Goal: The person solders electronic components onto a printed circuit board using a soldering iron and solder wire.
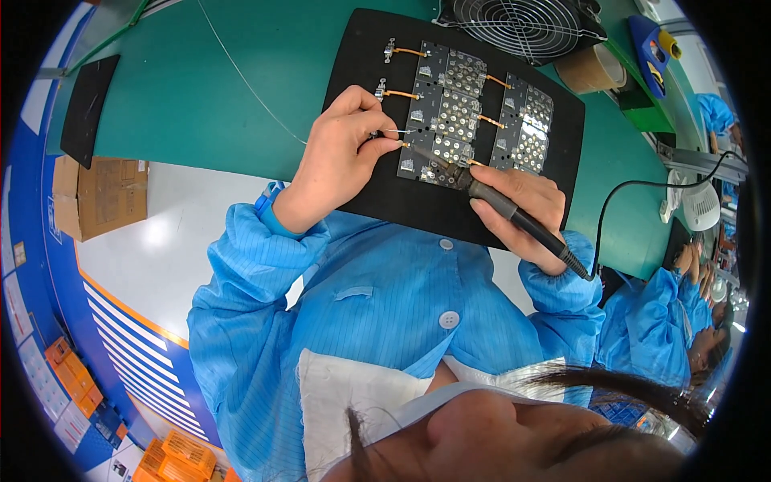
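My left hand [341, 157] is closed in a pinch at the left edge of the circuit boards [427, 95]. Between its fingers runs a thin solder wire [393, 130], and a short cable end [404, 145] shows at the thumb tip. My right hand [526, 205] grips a soldering iron [514, 213] like a pen, its tip pointing left toward the lower left board; exact contact is too small to tell. Short orange cables [400, 94] with metal connectors [389, 51] stick out from the boards' left edges. A second row of boards [514, 120] lies to the right.
Under the boards lies a black mat [361, 56] on the green table [201, 96]. A fan with a wire guard [522, 24], a brown roll [590, 68] and a green bin [646, 108] stand at the back right. The iron's black cord [614, 193] loops right, near another person's sleeve [650, 313].
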`<control>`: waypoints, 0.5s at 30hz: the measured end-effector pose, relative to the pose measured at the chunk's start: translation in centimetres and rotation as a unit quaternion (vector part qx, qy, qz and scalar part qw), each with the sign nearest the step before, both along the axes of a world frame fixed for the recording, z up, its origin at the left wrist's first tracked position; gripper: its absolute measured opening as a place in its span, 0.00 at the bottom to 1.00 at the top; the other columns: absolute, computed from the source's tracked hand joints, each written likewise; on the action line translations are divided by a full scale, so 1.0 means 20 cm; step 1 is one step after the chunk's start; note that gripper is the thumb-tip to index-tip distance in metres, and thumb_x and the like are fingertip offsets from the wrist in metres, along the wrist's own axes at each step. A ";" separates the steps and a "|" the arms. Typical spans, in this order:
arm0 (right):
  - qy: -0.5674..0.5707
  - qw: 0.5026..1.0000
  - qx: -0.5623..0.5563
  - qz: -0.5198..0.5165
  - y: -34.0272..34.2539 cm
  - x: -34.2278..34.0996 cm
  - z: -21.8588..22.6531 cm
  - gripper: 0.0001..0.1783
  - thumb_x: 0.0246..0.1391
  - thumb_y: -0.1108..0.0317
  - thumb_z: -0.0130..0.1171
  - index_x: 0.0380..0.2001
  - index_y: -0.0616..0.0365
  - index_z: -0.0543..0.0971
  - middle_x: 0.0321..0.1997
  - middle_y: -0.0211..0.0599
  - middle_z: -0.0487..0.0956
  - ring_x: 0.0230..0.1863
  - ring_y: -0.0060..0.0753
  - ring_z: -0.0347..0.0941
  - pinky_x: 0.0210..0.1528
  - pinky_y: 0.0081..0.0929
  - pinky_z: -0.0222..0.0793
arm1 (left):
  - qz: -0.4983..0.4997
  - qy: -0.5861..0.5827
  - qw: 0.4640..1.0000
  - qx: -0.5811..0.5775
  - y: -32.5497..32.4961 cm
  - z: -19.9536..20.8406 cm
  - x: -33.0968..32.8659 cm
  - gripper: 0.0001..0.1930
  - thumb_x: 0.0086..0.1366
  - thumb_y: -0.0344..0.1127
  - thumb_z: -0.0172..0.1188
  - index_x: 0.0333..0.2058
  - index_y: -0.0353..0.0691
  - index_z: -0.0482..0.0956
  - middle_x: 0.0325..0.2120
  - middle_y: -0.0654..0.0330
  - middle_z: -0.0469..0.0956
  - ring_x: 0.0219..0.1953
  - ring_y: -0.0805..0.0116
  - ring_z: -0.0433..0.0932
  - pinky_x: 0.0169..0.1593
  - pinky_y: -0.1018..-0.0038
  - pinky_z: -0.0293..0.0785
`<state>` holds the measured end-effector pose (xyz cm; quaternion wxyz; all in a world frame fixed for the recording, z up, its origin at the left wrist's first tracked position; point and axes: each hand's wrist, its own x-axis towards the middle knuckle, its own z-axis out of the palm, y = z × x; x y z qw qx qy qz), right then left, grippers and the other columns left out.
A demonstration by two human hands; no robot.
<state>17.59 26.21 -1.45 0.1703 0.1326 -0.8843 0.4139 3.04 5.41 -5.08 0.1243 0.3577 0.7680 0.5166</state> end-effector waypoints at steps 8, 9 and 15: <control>-0.017 1.000 0.005 0.005 0.01 0.01 0.01 0.18 0.47 0.72 0.67 0.42 0.66 0.80 0.25 0.42 0.81 0.23 0.34 0.79 0.24 0.23 0.72 | 0.004 0.013 1.000 0.024 0.01 -0.02 0.00 0.07 0.50 0.19 0.66 0.29 0.32 0.80 0.31 0.65 0.68 0.21 0.80 0.58 0.25 0.80 0.57; -0.033 0.999 0.011 0.004 0.01 0.02 0.01 0.18 0.48 0.69 0.66 0.43 0.66 0.80 0.27 0.44 0.82 0.26 0.36 0.81 0.28 0.24 0.75 | 0.007 0.015 1.000 0.022 0.00 -0.02 0.00 0.07 0.50 0.19 0.66 0.29 0.32 0.80 0.31 0.65 0.68 0.21 0.80 0.58 0.25 0.80 0.57; -0.044 0.999 0.009 -0.008 0.01 0.02 0.02 0.18 0.49 0.68 0.67 0.43 0.67 0.80 0.27 0.44 0.82 0.26 0.36 0.81 0.29 0.24 0.76 | 0.009 0.008 0.999 0.030 0.00 -0.02 0.00 0.07 0.49 0.18 0.66 0.29 0.33 0.81 0.31 0.65 0.68 0.21 0.80 0.58 0.26 0.80 0.58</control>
